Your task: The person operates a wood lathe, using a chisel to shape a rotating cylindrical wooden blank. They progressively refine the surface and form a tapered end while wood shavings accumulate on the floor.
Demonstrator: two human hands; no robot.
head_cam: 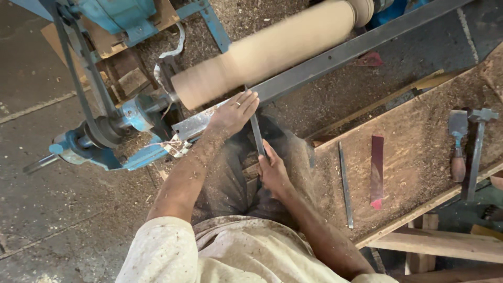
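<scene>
No packages, labels, signs, screens visible.
</scene>
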